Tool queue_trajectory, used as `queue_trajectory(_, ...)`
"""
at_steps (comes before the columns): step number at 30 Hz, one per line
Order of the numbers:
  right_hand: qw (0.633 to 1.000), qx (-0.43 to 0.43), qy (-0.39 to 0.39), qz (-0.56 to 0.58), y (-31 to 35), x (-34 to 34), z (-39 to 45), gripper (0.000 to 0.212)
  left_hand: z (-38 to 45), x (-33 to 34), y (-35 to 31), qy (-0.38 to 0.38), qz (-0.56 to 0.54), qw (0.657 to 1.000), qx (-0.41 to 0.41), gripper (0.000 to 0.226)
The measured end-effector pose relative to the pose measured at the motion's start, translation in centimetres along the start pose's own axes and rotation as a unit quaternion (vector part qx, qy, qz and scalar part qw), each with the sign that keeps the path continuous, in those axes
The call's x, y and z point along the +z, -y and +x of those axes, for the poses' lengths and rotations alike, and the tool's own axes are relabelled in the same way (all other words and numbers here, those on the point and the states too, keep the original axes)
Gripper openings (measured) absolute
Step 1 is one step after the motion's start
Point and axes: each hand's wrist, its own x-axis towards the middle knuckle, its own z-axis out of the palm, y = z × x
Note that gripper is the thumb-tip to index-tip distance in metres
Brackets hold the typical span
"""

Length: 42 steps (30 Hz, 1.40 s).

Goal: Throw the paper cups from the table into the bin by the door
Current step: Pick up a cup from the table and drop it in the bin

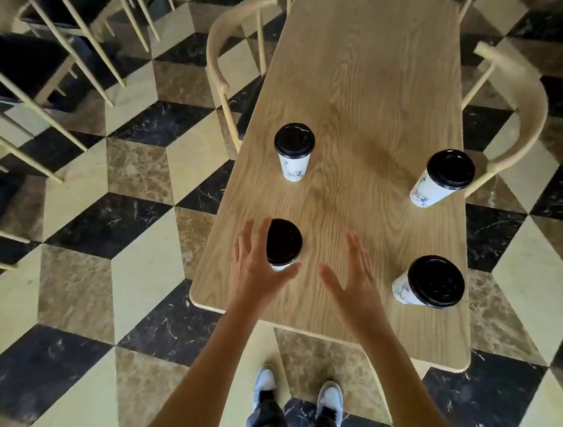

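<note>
Several white paper cups with black lids stand on a light wooden table (364, 83). The near-left cup (283, 244) sits between the spread fingers and thumb of my left hand (257, 262); the hand curves around it without closing on it. My right hand (353, 275) hovers open over bare table, left of the near-right cup (433, 281). The far-left cup (293, 151) and the far-right cup (443, 177) stand further back, each near a long edge of the table. No bin or door is in view.
Pale wooden chairs flank the table: a chair on the left (225, 70) and a chair on the right (520, 109). More chairs and tables (49, 36) crowd the far left. The floor is chequered marble (96, 264). My feet (297, 394) stand at the table's near end.
</note>
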Motion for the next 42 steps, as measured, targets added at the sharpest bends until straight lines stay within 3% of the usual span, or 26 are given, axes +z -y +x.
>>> queue_trajectory(11, 1.000, 0.012, 0.015, 0.022, -1.0, 1.0, 0.3, 0.083, 0.4, 1.3, 0.1, -0.044, -0.036, 0.998, 0.015, 0.081)
queue_trajectory(17, 1.000, 0.014, 0.013, 0.023, -0.9, 1.2, 0.1, 0.082, -0.1, 0.3, -1.0, -0.037, -0.088, 0.995, -0.007, 0.080)
queue_trajectory(25, 0.999, -0.016, 0.002, 0.028, 0.8, 0.0, -0.9, 0.082, -1.7, -3.3, -3.7, -0.085, -0.181, 0.979, -0.045, 0.073)
queue_trajectory(30, 0.998, -0.044, -0.010, 0.036, 2.2, -1.3, -2.0, 0.079, -4.0, -6.6, -6.1, -0.074, -0.302, 0.948, -0.066, 0.064)
queue_trajectory(37, 0.983, -0.057, -0.019, 0.176, 3.8, -4.2, -4.9, 0.080, -7.6, -9.3, -10.0, -0.042, -0.424, 0.903, -0.046, 0.088)
queue_trajectory(42, 0.970, -0.070, -0.052, 0.226, 4.0, -7.0, -7.2, 0.077, -9.4, -9.4, -12.2, 0.000, -0.425, 0.905, -0.008, 0.057)
